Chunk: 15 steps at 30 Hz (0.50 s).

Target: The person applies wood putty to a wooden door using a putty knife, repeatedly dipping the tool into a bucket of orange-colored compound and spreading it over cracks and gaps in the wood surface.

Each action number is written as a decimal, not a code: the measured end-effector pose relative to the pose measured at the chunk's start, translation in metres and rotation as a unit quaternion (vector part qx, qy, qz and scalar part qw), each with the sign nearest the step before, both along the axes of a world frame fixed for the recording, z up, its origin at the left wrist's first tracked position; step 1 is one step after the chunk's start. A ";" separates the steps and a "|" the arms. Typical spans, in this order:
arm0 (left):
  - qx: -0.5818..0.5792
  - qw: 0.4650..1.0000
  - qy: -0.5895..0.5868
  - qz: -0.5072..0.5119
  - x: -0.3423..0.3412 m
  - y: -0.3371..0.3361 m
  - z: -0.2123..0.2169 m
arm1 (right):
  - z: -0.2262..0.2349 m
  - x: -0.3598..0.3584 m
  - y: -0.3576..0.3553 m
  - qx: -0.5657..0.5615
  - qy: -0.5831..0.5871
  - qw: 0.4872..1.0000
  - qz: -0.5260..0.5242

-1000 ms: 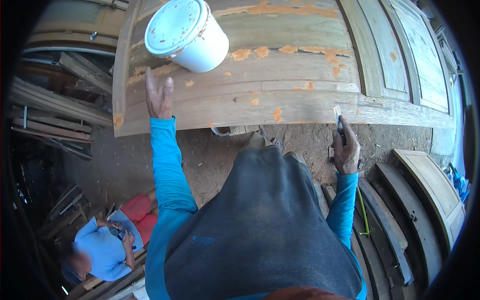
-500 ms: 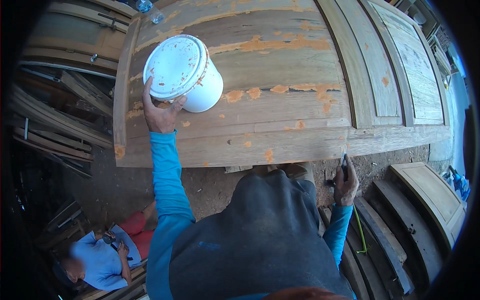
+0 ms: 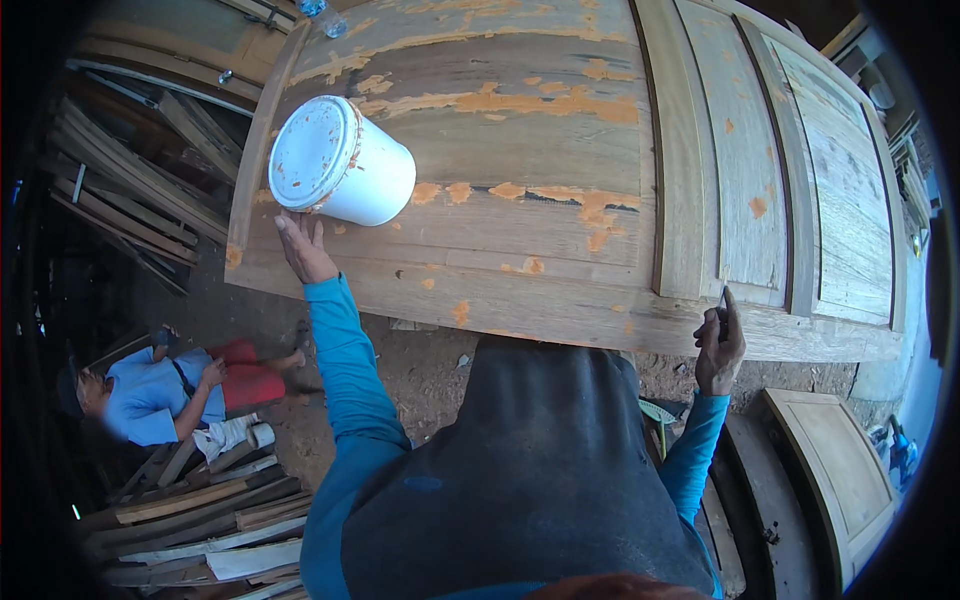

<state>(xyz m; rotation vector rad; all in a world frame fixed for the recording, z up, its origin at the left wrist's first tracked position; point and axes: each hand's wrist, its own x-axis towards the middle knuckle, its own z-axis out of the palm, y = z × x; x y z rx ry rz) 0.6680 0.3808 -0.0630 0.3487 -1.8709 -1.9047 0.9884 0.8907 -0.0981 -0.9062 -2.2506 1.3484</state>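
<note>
A white lidded bucket (image 3: 378, 178), speckled with orange filler, stands on the left part of a large wooden door (image 3: 540, 250). My left hand (image 3: 306, 250) is open just below the bucket's lid, fingers apart; whether the fingertips still touch it I cannot tell. Over the door's near edge on the right, my right hand (image 3: 722, 352) is closed round a small, slim putty knife (image 3: 722, 299), its index finger stretched along the tool. Much of this knife is hidden by the fingers. Orange filler patches (image 3: 550, 102) run in streaks across the door's boards.
At the door's far left corner lies a clear plastic bottle (image 3: 325, 18). Another person (image 3: 165, 392) in a blue shirt sits at the lower left beside stacked wood strips (image 3: 215, 530). A smaller panelled door (image 3: 830, 465) leans at the lower right, next to dark boards.
My left hand has let go of the bucket's lid edge and dropped slightly below it. My right hand has shifted right along the door's near edge. The whole view has turned a little.
</note>
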 end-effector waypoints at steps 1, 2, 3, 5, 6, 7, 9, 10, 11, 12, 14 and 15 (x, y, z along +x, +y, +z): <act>0.034 0.999 -0.014 0.014 -0.005 0.006 0.003 | 0.002 -0.005 0.006 -0.023 0.010 1.000 0.009; 0.066 0.997 -0.024 0.028 -0.010 0.009 0.008 | 0.004 -0.011 0.011 -0.048 0.023 0.998 0.019; 0.105 0.993 -0.044 0.035 -0.016 0.007 0.011 | 0.006 -0.017 0.015 -0.063 0.025 0.997 0.041; 0.070 0.996 -0.044 0.043 -0.021 0.001 0.012 | 0.006 -0.029 0.018 -0.101 0.047 0.991 0.076; 0.053 0.997 -0.044 0.046 -0.026 -0.003 0.013 | 0.006 -0.035 0.016 -0.120 0.059 0.987 0.092; 0.066 0.995 -0.051 0.051 -0.030 -0.003 0.016 | 0.005 -0.040 0.014 -0.155 0.069 0.981 0.092; 0.092 0.992 -0.064 0.061 -0.042 -0.008 0.022 | 0.010 -0.047 0.003 -0.192 0.085 0.974 0.086; 0.065 0.995 -0.056 0.058 -0.048 -0.026 0.018 | 0.012 -0.053 -0.005 -0.214 0.093 0.968 0.090; 0.039 0.997 -0.048 0.056 -0.058 -0.051 0.007 | 0.017 -0.060 -0.010 -0.198 0.069 0.972 0.108; 0.012 0.998 -0.041 0.052 -0.065 -0.068 0.002 | 0.017 -0.065 -0.016 -0.189 0.050 0.974 0.118; -0.151 0.986 -0.018 0.074 -0.075 -0.070 0.007 | 0.015 -0.075 -0.029 -0.166 0.015 0.977 0.130; -0.232 0.969 -0.008 0.085 -0.078 -0.071 0.013 | 0.014 -0.081 -0.034 -0.164 0.007 0.976 0.139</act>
